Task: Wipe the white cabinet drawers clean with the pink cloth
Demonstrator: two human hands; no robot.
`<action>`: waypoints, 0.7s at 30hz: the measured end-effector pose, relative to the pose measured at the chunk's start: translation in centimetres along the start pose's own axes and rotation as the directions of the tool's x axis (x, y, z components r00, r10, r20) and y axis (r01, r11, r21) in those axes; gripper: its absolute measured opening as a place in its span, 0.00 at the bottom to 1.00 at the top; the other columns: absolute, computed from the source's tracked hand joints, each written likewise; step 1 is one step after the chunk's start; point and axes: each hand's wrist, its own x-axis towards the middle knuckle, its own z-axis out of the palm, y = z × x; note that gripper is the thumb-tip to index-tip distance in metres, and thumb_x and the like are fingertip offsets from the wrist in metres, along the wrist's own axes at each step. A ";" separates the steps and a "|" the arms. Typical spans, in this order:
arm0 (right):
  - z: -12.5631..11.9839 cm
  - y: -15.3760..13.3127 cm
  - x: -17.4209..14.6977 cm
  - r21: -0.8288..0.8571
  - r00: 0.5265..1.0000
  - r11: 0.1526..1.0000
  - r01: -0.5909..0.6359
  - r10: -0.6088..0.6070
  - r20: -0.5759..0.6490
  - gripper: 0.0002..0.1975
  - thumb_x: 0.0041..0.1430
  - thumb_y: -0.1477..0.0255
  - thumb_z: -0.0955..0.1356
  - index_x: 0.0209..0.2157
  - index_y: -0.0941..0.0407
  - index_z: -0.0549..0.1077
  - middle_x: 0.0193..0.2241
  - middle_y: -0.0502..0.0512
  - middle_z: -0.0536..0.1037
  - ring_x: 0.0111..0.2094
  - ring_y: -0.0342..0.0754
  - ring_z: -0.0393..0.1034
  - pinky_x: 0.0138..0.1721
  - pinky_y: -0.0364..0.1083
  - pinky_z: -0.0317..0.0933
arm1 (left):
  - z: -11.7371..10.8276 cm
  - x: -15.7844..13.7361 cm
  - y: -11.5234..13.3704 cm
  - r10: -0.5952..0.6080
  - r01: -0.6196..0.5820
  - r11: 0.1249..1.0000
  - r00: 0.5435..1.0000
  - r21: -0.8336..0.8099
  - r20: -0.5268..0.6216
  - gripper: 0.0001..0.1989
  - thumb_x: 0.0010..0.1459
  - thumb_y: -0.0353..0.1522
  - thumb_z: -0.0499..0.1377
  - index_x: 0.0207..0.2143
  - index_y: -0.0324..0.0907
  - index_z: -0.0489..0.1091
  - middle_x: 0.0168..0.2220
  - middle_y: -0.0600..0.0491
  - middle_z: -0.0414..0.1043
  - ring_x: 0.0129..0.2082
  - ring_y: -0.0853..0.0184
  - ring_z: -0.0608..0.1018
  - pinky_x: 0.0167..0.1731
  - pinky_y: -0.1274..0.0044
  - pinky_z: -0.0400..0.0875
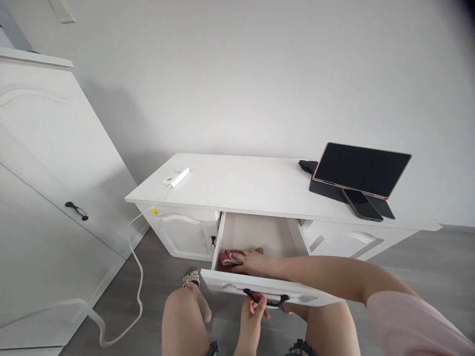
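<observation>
A white drawer [256, 230] is pulled out from the middle of a low white cabinet. My left hand [253, 316] is closed around its black handle [272, 301] from below. Reaching over the drawer front, my right hand [252, 263] is inside the drawer, its fingers curled over a red item with pale trim [225, 257]. That item lies at the drawer's front left; the hand covers part of it, and its exact kind is unclear.
A tablet [361, 168] stands on the right of the cabinet top [237, 180], with a phone [361, 203] in front and a dark bundle [308, 166] beside it. A white power strip [176, 177] lies left, its cord [140, 282] trailing to the floor. A wardrobe [48, 163] stands left.
</observation>
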 end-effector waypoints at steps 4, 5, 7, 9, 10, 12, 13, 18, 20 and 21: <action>0.9 1.3 0.6 -0.115 0.997 0.990 0.082 -0.080 0.025 0.22 0.66 0.64 0.60 0.60 0.37 0.66 0.63 0.55 0.63 0.53 0.63 0.62 0.49 0.57 0.58 | -0.2 0.1 -0.2 -0.030 0.028 0.999 0.998 0.029 0.052 0.29 0.38 0.57 0.67 0.26 0.42 0.70 0.27 0.49 0.76 0.18 0.69 0.70 0.24 0.73 0.67; 1.0 2.0 0.8 -0.111 0.998 0.992 0.063 -0.061 0.021 0.22 0.67 0.65 0.59 0.60 0.35 0.66 0.63 0.52 0.64 0.54 0.61 0.61 0.50 0.57 0.57 | -0.2 0.2 -0.3 -0.035 0.033 0.999 0.998 0.032 0.057 0.29 0.38 0.58 0.66 0.26 0.42 0.70 0.26 0.49 0.76 0.18 0.69 0.70 0.24 0.73 0.67; 0.7 3.5 1.5 -0.105 1.000 0.994 -0.004 0.006 0.012 0.23 0.68 0.69 0.58 0.60 0.34 0.65 0.65 0.49 0.62 0.55 0.61 0.60 0.51 0.58 0.56 | -0.1 0.2 -0.6 -0.023 0.022 0.999 0.999 0.026 0.031 0.29 0.38 0.58 0.66 0.25 0.42 0.70 0.25 0.50 0.74 0.17 0.69 0.69 0.23 0.73 0.66; 0.2 5.2 2.5 -0.105 0.994 0.988 -0.113 0.114 0.001 0.25 0.67 0.72 0.57 0.60 0.36 0.65 0.67 0.49 0.58 0.57 0.64 0.57 0.52 0.61 0.55 | 0.1 0.1 -0.7 -0.004 0.004 1.000 1.000 0.015 -0.018 0.29 0.38 0.58 0.66 0.25 0.42 0.69 0.24 0.51 0.73 0.16 0.70 0.68 0.23 0.73 0.66; -0.2 6.1 3.0 -0.102 0.986 0.981 -0.168 0.168 -0.008 0.26 0.67 0.74 0.57 0.60 0.36 0.65 0.68 0.50 0.56 0.58 0.66 0.56 0.53 0.63 0.55 | 0.2 0.0 -0.8 -0.001 0.001 1.000 0.999 0.013 -0.036 0.29 0.37 0.59 0.66 0.25 0.42 0.69 0.24 0.52 0.72 0.16 0.71 0.67 0.23 0.73 0.65; -1.2 7.5 4.1 -0.082 0.964 0.961 -0.264 0.263 -0.023 0.27 0.66 0.75 0.57 0.61 0.36 0.65 0.68 0.49 0.55 0.59 0.68 0.55 0.53 0.65 0.55 | 0.4 0.0 -0.8 -0.008 0.008 1.000 0.999 0.017 -0.049 0.30 0.36 0.60 0.65 0.24 0.43 0.68 0.24 0.52 0.72 0.16 0.71 0.66 0.22 0.73 0.65; -1.7 8.1 4.7 -0.070 0.954 0.951 -0.301 0.299 -0.031 0.28 0.66 0.76 0.56 0.61 0.35 0.64 0.68 0.48 0.55 0.60 0.68 0.55 0.53 0.66 0.55 | 0.5 0.0 -0.9 -0.013 0.014 1.000 0.999 0.020 -0.050 0.31 0.35 0.61 0.65 0.24 0.43 0.68 0.24 0.52 0.72 0.16 0.71 0.66 0.22 0.73 0.64; -3.6 10.1 6.7 0.036 0.902 0.906 -0.422 0.424 -0.079 0.28 0.64 0.78 0.59 0.60 0.37 0.66 0.68 0.47 0.55 0.62 0.66 0.53 0.57 0.66 0.52 | 0.4 0.3 -1.4 -0.011 0.013 1.000 0.996 0.018 -0.085 0.32 0.32 0.62 0.66 0.23 0.43 0.69 0.23 0.52 0.71 0.15 0.71 0.65 0.20 0.73 0.63; -4.1 10.7 7.1 0.117 0.885 0.889 -0.443 0.454 -0.100 0.28 0.63 0.80 0.60 0.60 0.41 0.67 0.69 0.48 0.54 0.64 0.62 0.52 0.61 0.63 0.50 | 0.3 0.5 -1.7 -0.011 0.012 1.000 0.996 0.009 -0.090 0.32 0.32 0.62 0.66 0.23 0.43 0.69 0.24 0.51 0.72 0.15 0.71 0.65 0.19 0.73 0.63; -4.2 11.0 7.1 0.150 0.882 0.885 -0.441 0.458 -0.108 0.28 0.62 0.80 0.60 0.60 0.44 0.68 0.69 0.49 0.54 0.65 0.59 0.51 0.62 0.60 0.49 | 0.3 0.5 -1.7 -0.013 0.014 1.000 0.996 0.009 -0.087 0.32 0.32 0.62 0.66 0.23 0.43 0.69 0.23 0.51 0.72 0.15 0.71 0.65 0.19 0.73 0.63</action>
